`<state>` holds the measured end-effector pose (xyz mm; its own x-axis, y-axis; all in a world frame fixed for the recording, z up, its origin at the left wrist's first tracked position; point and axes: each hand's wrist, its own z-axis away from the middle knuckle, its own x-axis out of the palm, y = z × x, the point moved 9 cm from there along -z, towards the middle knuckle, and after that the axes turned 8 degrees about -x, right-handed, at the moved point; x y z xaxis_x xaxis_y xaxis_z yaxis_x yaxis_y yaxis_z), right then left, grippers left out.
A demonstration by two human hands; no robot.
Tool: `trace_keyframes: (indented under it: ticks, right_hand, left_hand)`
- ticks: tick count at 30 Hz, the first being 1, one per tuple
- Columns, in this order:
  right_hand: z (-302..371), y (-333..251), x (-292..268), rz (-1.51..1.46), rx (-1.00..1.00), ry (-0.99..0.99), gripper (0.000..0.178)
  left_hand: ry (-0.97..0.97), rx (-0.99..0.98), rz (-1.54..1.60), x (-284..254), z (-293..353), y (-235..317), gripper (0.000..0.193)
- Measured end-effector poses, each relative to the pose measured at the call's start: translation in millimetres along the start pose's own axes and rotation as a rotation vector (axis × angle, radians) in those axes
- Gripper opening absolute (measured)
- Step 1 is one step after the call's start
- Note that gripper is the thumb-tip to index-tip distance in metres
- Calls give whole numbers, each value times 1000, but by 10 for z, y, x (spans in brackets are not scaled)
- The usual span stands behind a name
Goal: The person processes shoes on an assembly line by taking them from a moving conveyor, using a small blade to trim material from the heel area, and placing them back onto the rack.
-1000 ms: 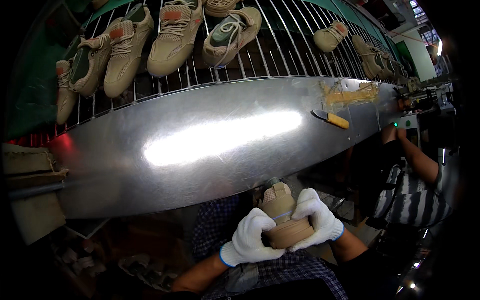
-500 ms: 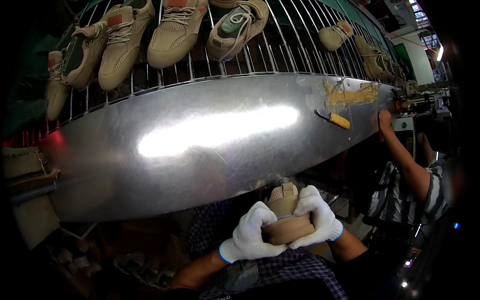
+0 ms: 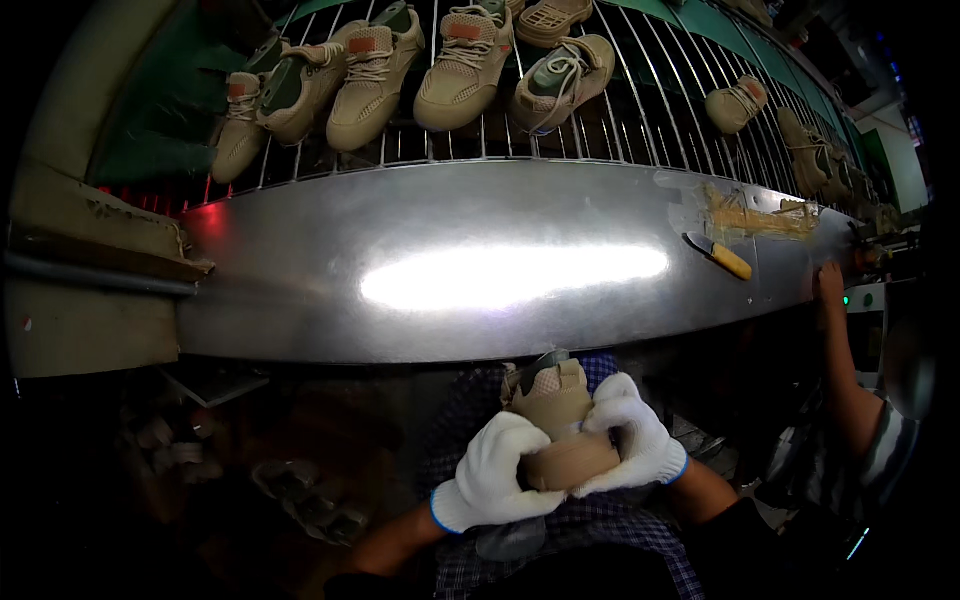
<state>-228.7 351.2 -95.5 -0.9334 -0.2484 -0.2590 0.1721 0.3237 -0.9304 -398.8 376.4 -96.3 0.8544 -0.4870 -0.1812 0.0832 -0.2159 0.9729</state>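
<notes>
In front of my lap I hold a tan shoe [image 3: 553,403], heel end toward me and mesh collar pointing at the table. Its thick tan sole [image 3: 573,462] sits between my hands, and a pale strip shows where sole meets upper. My left hand [image 3: 495,472], in a white knit glove with a blue cuff edge, is closed round the shoe's left side. My right hand [image 3: 634,440], gloved alike, grips the right side where upper and sole join. Both thumbs press toward the sole. The underside is hidden by my hands.
A shiny metal table [image 3: 300,290] stretches ahead, bearing a yellow-handled knife [image 3: 733,262] near brown tape [image 3: 765,220]. Beyond it, several tan shoes [image 3: 372,90] rest on a wire rack [image 3: 640,90]. A co-worker's arm [image 3: 838,340] reaches the table's right end. A beige post [image 3: 90,310] stands left.
The view has shifted left, so table and rack appear further right. The shoe has tilted in my grip, showing more of its upper. Both hands keep hold of it.
</notes>
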Motion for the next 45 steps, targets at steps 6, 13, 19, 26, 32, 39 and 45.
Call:
trace_keyframes:
  ticks: [6, 13, 19, 26, 32, 39, 45]
  right_hand:
    - [6, 100, -16, -45, 32, 61, 78]
    - [37, 178, 8, -120, 135, 117, 76]
    - [59, 345, -36, -199, 101, -15, 84]
    - [79, 429, 21, -145, 309, -158, 133]
    - [1060, 1234, 583, -203, 632, -362, 140]
    - [573, 1107, 882, -745, 544, -214, 103]
    - [-910, 259, 327, -301, -81, -159, 71]
  left_hand:
    - [-203, -65, 118, 34, -265, -191, 57]
    - [-315, -159, 236, 71, -365, -355, 61]
    - [-254, -89, 56, 126, -300, -250, 64]
    - [-195, -263, 7, -12, -217, -331, 93]
    - [-389, -123, -217, -175, -324, -253, 114]
    - [-686, -483, 91, -206, -526, -8, 113]
    - [-222, -171, 96, -833, -763, 1155, 103]
